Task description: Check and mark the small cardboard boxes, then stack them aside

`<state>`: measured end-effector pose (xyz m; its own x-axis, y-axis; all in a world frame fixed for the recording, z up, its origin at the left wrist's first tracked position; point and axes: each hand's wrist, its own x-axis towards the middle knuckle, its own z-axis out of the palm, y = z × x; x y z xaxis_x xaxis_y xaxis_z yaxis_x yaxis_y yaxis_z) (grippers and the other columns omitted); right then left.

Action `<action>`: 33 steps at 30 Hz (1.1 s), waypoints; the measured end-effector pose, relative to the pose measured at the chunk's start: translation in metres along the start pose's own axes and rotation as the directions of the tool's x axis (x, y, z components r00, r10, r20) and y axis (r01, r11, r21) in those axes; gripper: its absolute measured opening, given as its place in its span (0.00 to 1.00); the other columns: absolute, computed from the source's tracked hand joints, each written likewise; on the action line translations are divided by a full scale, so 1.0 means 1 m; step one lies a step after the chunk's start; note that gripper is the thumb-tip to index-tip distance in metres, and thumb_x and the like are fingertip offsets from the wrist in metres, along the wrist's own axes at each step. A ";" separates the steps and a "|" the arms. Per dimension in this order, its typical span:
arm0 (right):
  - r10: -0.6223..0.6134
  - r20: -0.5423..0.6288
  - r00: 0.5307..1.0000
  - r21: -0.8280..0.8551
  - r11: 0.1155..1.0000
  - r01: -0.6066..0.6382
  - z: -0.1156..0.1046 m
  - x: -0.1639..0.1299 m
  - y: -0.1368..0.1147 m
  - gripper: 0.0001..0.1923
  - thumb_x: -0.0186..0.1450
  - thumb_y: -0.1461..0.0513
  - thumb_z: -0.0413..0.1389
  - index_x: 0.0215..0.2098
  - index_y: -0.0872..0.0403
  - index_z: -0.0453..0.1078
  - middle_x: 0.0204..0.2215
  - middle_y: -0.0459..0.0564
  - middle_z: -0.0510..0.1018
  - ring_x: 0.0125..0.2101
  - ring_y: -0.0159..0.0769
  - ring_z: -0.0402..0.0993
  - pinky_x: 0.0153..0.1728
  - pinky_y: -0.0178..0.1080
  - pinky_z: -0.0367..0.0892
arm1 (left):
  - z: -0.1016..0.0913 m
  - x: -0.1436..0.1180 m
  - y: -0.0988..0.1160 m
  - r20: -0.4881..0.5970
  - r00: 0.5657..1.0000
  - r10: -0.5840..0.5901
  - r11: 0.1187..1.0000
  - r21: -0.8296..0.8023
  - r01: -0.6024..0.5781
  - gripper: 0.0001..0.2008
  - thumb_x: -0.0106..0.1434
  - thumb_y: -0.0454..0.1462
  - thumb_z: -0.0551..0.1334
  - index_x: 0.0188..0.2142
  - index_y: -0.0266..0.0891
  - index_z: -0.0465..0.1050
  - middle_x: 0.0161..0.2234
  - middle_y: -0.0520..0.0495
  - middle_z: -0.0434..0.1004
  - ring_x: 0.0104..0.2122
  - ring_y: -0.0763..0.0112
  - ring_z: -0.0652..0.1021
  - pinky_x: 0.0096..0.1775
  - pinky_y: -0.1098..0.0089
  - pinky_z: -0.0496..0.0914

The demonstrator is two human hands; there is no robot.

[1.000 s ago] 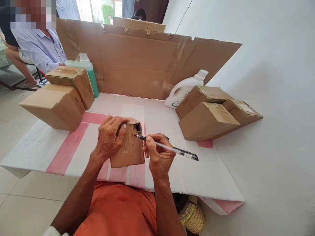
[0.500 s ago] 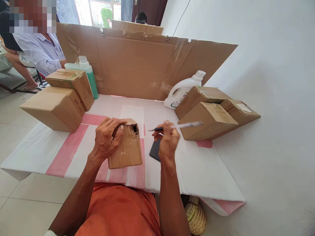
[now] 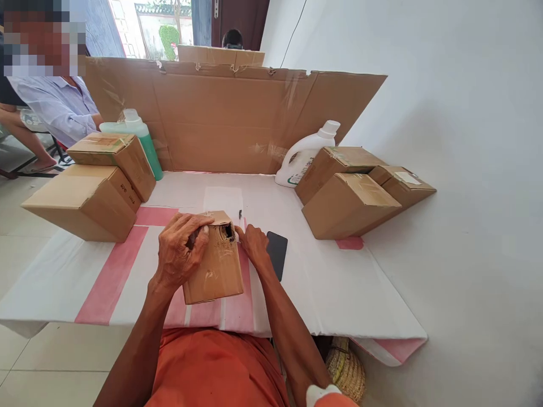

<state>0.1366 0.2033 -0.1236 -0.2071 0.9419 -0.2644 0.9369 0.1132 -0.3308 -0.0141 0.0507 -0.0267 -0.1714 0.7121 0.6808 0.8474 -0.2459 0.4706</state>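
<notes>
A small cardboard box point(image 3: 215, 271) stands in front of me, with a dark, ragged hole in its upper right corner. My left hand point(image 3: 181, 246) is closed on its upper left side, the thumb and fingers pressed over the top edge. At the box's right edge, beside the hole, is my right hand point(image 3: 254, 244), its fingers closed. A pen point(image 3: 240, 215) with a black end sticks up past these fingers; most of it is hidden by the hand. A black phone-like slab point(image 3: 277, 254) lies flat just right of my right hand.
Cardboard boxes point(image 3: 80, 198) stand at the left with a green-liquid bottle point(image 3: 150, 150) behind. More boxes point(image 3: 350, 206) and a white jug point(image 3: 303, 155) stand at the right by the wall. A cardboard panel point(image 3: 237, 118) closes the table's back. A person point(image 3: 55, 107) sits beyond, left.
My right hand has moved left with the pen, from above the black slab to the box's right edge. The pen now points away from me. My left hand stays on the box.
</notes>
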 end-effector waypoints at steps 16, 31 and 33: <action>0.310 -0.069 0.948 0.284 0.917 -0.279 0.025 -0.064 0.069 0.34 0.62 0.49 0.66 0.56 0.64 0.68 0.53 0.74 0.79 0.55 0.64 0.78 0.47 0.50 0.74 | 0.002 -0.003 -0.001 0.009 1.000 -0.010 1.000 -0.005 0.010 0.12 0.73 0.35 0.57 0.45 0.42 0.81 0.41 0.46 0.85 0.41 0.61 0.79 0.47 0.60 0.73; -0.119 0.251 0.961 0.947 -0.175 -0.269 0.007 -0.159 0.098 0.26 0.57 0.56 0.75 0.50 0.53 0.75 0.49 0.56 0.85 0.43 0.44 0.87 0.43 0.44 0.84 | 0.000 -0.005 0.000 0.010 1.000 0.001 1.000 0.002 -0.001 0.12 0.74 0.35 0.56 0.46 0.41 0.80 0.41 0.46 0.86 0.40 0.62 0.78 0.46 0.61 0.72; -0.192 0.182 0.964 0.948 -0.226 -0.224 -0.012 -0.169 0.086 0.26 0.60 0.57 0.74 0.53 0.53 0.75 0.53 0.59 0.84 0.43 0.44 0.86 0.40 0.43 0.84 | 0.001 -0.004 0.001 0.007 1.000 0.012 1.000 0.009 -0.012 0.12 0.74 0.34 0.56 0.46 0.40 0.80 0.41 0.45 0.85 0.40 0.62 0.78 0.46 0.61 0.72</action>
<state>0.2555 0.0576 -0.0963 -0.4309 0.8290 -0.3566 -0.4326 -0.5365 -0.7245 -0.0124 0.0479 -0.0299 -0.1581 0.7135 0.6825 0.8541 -0.2480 0.4572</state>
